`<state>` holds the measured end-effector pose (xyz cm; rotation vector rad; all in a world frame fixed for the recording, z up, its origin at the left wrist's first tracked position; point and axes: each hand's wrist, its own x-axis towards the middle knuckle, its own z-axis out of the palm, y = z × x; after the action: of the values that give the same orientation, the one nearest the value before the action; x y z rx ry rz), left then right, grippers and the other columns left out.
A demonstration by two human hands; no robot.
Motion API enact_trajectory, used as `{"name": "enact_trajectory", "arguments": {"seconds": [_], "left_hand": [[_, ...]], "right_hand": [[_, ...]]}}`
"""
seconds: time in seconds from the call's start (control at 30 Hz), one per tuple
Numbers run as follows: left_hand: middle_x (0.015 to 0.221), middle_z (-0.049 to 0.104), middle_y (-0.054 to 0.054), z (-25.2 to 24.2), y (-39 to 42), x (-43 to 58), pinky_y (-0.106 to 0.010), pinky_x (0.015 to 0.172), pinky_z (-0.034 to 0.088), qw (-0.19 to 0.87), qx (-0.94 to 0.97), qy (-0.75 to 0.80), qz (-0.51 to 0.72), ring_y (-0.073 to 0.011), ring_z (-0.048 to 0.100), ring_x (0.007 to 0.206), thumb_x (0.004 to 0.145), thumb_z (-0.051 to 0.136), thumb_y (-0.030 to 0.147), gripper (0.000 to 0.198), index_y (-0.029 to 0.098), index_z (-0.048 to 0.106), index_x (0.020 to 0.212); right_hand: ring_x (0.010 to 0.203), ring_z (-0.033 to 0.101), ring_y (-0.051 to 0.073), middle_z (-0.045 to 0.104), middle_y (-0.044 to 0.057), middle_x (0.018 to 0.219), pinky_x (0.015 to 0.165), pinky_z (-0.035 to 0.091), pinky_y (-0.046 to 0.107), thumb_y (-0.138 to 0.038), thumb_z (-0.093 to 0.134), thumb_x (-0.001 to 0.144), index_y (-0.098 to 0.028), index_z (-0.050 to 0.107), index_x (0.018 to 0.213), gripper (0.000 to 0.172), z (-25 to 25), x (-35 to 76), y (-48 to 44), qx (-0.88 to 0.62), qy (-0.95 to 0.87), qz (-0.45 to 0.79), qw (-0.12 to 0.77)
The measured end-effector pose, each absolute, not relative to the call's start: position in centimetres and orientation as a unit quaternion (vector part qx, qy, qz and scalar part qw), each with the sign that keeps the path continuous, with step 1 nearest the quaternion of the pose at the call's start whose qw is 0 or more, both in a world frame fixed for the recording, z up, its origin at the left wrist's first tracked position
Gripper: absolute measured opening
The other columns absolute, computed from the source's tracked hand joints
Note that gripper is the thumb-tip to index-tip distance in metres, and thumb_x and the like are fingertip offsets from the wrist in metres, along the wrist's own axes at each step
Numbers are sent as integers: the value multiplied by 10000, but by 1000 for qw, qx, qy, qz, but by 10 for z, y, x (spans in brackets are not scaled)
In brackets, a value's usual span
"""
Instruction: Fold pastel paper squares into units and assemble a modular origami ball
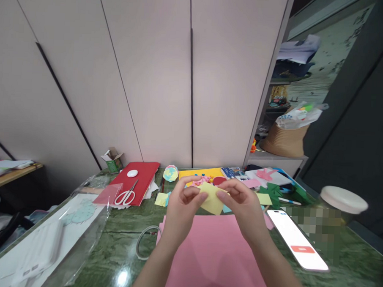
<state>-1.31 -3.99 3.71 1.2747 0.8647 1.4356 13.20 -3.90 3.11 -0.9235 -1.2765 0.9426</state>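
A small square of yellow paper (212,200) is held up between my two hands, tilted, above the far edge of a pink paper sheet (215,254). My left hand (184,204) pinches its left corner between thumb and fingers. On the opposite side, my right hand (242,205) grips the upper right edge in the same way. Behind the hands lie small pink and coloured pieces (204,180) on a yellow sheet (186,173), partly hidden by my fingers. A yellow paper piece (161,199) rests left of my left hand.
White-handled scissors (125,196) and a white round object (132,173) lie on a red folder (147,175). To the right are a lit phone (297,239), a white-lidded jar (344,200) and green paper (272,192). A looped cable (139,245) and a plastic sleeve (92,232) lie left.
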Motion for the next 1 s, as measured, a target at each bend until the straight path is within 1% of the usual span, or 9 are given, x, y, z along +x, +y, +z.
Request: {"name": "enact_trajectory", "arguments": {"seconds": [0.1,0.23,0.37,0.43,0.53,0.7,0.77,0.87,1.0], "left_hand": [[623,641,26,37,-40,-16,-179,591,422,479,542,351,595,-85,558,603,741,643,231,163,184,587,886],[725,684,-3,37,-38,-22,-199,656,454,481,568,350,569,-109,604,700,763,624,236,200,204,647,958],[846,705,-29,38,-37,-27,-221,696,467,453,603,378,536,-138,616,783,766,617,243,129,215,720,840],[835,711,-28,39,-37,-27,-225,697,468,444,603,399,530,-142,618,781,763,618,244,130,224,733,822],[852,717,-32,41,-39,-26,-241,709,471,463,590,417,513,-149,619,793,750,627,235,166,236,732,879],[754,688,-11,44,-39,-26,-246,682,472,522,601,387,464,-126,600,717,704,660,172,301,240,697,995],[724,669,-6,43,-38,-26,-241,655,471,519,604,380,470,-118,587,682,696,663,160,297,231,699,983],[798,673,-26,41,-38,-25,-249,664,480,507,593,373,503,-126,595,705,687,669,154,255,214,706,932],[885,675,-47,38,-38,-24,-238,636,479,485,584,374,533,-121,599,682,682,671,148,207,199,702,879]], "right_hand": [[706,547,142,602,-3,739,621,414,256,-340,652,734,-216,597,747,136,31,132,-40,-407,-558,393,607],[718,549,150,607,3,753,644,412,269,-339,637,745,-218,593,760,129,30,133,-40,-416,-551,367,624],[753,542,158,608,11,810,686,415,285,-337,618,757,-226,587,829,136,32,133,-41,-429,-560,337,623],[736,538,159,613,4,794,665,418,282,-338,616,755,-239,562,922,201,33,133,-42,-436,-572,354,598],[723,559,166,620,-10,754,606,421,263,-328,643,728,-253,509,1019,329,36,131,-43,-445,-575,389,566],[691,608,168,650,-14,762,610,473,280,-320,682,682,-261,458,1095,474,35,127,-43,-405,-512,457,604],[662,609,166,646,-19,720,602,485,285,-321,697,664,-255,459,1097,499,35,126,-42,-390,-494,468,621],[677,619,170,635,-26,684,614,497,289,-305,703,660,-247,463,1096,501,34,125,-41,-379,-487,471,630],[743,642,187,655,-13,733,647,509,305,-303,689,683,-257,428,1145,533,33,125,-40,-367,-485,487,626]]}}
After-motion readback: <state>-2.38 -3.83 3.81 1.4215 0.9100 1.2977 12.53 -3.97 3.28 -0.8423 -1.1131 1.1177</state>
